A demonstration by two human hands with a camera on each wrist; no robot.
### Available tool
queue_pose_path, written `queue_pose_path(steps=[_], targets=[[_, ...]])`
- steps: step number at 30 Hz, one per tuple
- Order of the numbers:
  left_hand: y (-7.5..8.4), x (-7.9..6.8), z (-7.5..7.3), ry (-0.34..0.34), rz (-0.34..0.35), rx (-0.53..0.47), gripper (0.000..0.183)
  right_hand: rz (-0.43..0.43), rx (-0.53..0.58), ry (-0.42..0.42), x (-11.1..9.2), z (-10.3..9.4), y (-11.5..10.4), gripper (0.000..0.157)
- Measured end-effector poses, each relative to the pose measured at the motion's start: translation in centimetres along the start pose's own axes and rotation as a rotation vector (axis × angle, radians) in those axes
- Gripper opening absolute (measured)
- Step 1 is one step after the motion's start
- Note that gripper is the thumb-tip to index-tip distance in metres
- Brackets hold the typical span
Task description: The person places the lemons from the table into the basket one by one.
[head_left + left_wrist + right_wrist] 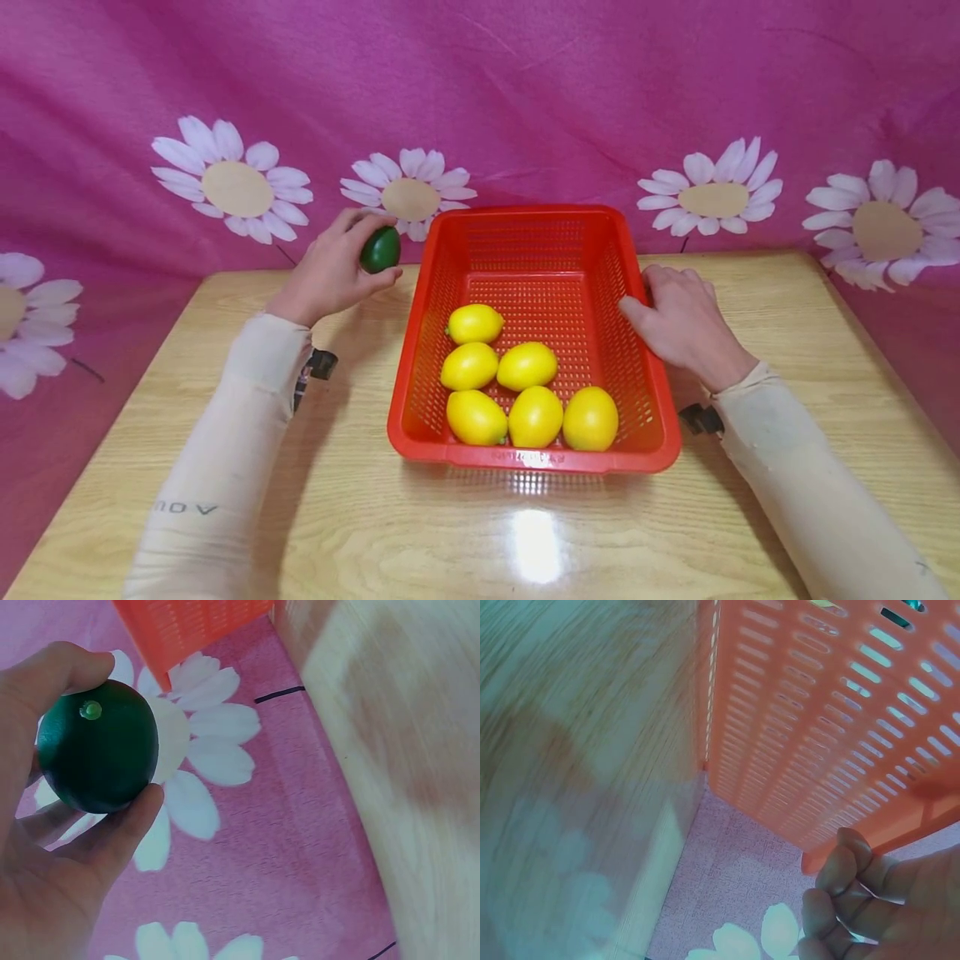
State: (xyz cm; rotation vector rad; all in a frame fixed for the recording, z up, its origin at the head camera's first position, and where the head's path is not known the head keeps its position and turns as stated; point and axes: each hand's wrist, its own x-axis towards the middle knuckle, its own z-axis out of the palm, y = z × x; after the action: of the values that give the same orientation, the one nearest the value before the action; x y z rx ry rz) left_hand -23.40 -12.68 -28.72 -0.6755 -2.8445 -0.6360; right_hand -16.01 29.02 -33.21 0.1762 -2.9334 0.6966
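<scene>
In the head view, my left hand (330, 267) holds a smooth dark green avocado (380, 250) between thumb and fingers, above the table just left of the red basket. The left wrist view shows the pale stem end of the avocado (100, 746) facing the camera. My right hand (686, 321) grips the right rim of the red plastic basket (536, 458), thumb over the rim and fingers on the outside. Those curled fingers (838, 870) show under the rim in the right wrist view. Several yellow lemons (527, 367) lie inside the basket, towards its near and left sides.
The basket stands on a light wooden table (360, 533), near its back edge. Behind the table hangs a magenta cloth (540, 100) printed with white daisies. A dark wrist camera (322, 364) sits at the left sleeve, another (701, 419) at the right.
</scene>
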Motion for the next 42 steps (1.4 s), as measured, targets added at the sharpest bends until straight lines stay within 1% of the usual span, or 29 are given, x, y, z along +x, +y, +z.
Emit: queue_pose_path(steps=[4,7,12,19,25,34,42], targets=[[0.4,0.2,-0.5,0.004,0.010,0.013,0.069,0.001,-0.005,0.000,0.0,0.1,0.1,0.037],[0.7,0.4,-0.8,0.010,0.033,0.016,0.069,0.001,-0.011,0.004,0.1,0.1,0.1,0.037],[1.2,0.6,-1.2,0.021,0.051,0.028,0.066,0.007,0.008,-0.004,0.1,0.2,0.1,0.038],[2.2,0.9,-1.4,-0.002,0.058,0.036,0.068,0.006,0.011,-0.009,0.1,0.3,0.1,0.038],[3.2,1.2,-1.5,0.010,0.093,0.061,0.068,0.005,0.014,-0.012,0.1,0.3,0.2,0.038],[4.9,1.8,-1.9,-0.014,0.135,0.057,0.066,0.021,0.038,-0.031,0.1,0.2,0.3,0.038],[6.3,2.4,-2.0,-0.018,0.206,0.069,0.065,0.021,0.043,-0.030,0.1,0.1,0.1,0.038]])
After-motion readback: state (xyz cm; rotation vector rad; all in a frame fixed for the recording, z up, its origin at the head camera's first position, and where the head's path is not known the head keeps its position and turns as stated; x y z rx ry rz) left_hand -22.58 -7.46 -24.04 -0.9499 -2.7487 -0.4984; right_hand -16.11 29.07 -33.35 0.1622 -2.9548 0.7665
